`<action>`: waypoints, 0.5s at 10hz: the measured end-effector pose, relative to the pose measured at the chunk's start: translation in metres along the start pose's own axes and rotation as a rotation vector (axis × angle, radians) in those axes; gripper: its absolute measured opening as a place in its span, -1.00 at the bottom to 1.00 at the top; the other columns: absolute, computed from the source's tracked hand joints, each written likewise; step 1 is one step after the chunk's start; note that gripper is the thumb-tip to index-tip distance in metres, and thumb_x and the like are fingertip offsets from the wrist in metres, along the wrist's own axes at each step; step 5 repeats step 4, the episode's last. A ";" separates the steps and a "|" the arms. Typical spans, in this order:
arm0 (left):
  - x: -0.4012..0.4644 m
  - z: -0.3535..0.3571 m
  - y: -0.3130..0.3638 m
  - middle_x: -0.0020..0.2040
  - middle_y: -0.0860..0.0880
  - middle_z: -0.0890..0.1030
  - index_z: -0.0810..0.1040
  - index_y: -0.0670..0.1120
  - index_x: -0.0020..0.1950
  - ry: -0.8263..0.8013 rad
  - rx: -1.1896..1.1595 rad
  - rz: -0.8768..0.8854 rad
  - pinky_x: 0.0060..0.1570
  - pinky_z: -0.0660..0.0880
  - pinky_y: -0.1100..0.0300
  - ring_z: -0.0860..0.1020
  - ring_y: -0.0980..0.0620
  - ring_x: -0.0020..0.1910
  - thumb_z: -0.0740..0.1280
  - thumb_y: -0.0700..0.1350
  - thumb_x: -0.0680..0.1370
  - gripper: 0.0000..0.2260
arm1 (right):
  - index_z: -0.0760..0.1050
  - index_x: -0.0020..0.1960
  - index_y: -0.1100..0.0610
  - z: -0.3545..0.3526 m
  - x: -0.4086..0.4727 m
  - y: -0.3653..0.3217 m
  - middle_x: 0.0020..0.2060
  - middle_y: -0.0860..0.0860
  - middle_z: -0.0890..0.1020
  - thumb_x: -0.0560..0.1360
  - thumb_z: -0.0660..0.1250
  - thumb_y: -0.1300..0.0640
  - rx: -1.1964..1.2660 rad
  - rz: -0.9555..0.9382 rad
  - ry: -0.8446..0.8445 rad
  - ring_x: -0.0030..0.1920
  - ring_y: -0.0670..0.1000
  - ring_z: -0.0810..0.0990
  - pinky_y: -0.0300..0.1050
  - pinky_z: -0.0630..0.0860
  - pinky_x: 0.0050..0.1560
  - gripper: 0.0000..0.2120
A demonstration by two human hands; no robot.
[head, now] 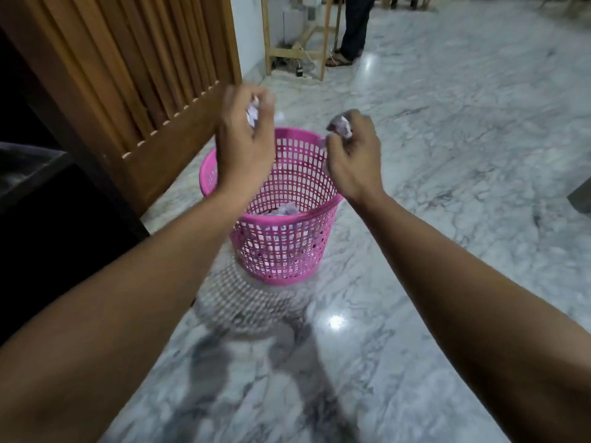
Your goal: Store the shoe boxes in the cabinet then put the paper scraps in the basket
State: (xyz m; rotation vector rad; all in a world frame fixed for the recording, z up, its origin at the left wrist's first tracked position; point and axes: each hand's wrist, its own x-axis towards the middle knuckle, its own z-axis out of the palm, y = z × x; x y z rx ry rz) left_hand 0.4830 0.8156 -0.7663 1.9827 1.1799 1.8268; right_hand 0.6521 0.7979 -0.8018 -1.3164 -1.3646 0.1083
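A pink plastic mesh basket [287, 251] stands on the marble floor in the middle of the head view, with crumpled paper [286, 208] lying inside it. My left hand [244, 145] hovers over the basket's left rim and grips a white paper scrap [252, 114]. My right hand [351, 155] hangs over the right rim, its fingers curled round a purplish crumpled paper scrap [341, 126]. Another small white scrap [280, 116] shows on the floor just beyond the basket. No shoe boxes are in view.
A wooden slatted cabinet door [134, 75] stands open on the left, beside a dark cabinet interior [48, 203]. Another person's legs [353, 30] and a wooden frame [297, 49] are at the back. Marble floor [463, 139] stretches to the right.
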 end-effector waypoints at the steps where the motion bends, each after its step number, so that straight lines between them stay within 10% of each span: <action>1: 0.037 0.010 -0.032 0.08 -0.11 0.54 0.58 -0.13 0.07 -0.003 0.151 -0.118 0.01 0.40 0.39 0.49 0.15 -0.03 0.25 -0.03 0.64 -0.80 | 0.40 0.39 0.08 0.022 0.024 0.000 0.26 0.18 0.49 0.52 0.28 -0.13 -0.245 0.044 -0.431 0.16 0.10 0.56 0.01 0.53 0.20 -0.50; 2: 0.032 0.020 -0.078 0.17 -0.08 0.57 0.50 0.04 0.21 -0.552 0.422 -0.477 0.06 0.57 0.02 0.59 -0.09 0.09 0.33 0.09 0.50 -0.69 | 0.29 0.54 0.03 0.031 0.033 0.009 0.39 0.21 0.49 0.37 0.44 -0.26 -0.545 0.105 -0.812 0.36 0.24 0.51 0.15 0.48 0.36 -0.16; 3: 0.003 0.024 -0.087 0.08 -0.04 0.57 0.52 -0.04 0.27 -1.024 0.602 -0.573 -0.02 0.45 0.10 0.53 -0.04 -0.01 0.40 -0.04 0.58 -0.72 | 0.40 0.51 0.10 0.030 0.029 0.016 0.36 0.16 0.56 0.50 0.47 -0.06 -0.599 0.065 -0.834 0.34 0.18 0.54 0.01 0.47 0.36 -0.36; 5: -0.011 0.034 -0.090 0.08 -0.05 0.62 0.61 -0.09 0.21 -1.004 0.634 -0.499 -0.14 0.39 0.14 0.53 -0.02 -0.06 0.38 -0.06 0.60 -0.78 | 0.54 0.37 0.04 0.032 0.027 0.023 0.25 0.06 0.66 0.53 0.39 -0.01 -0.569 0.017 -0.784 0.22 0.09 0.62 0.00 0.54 0.28 -0.58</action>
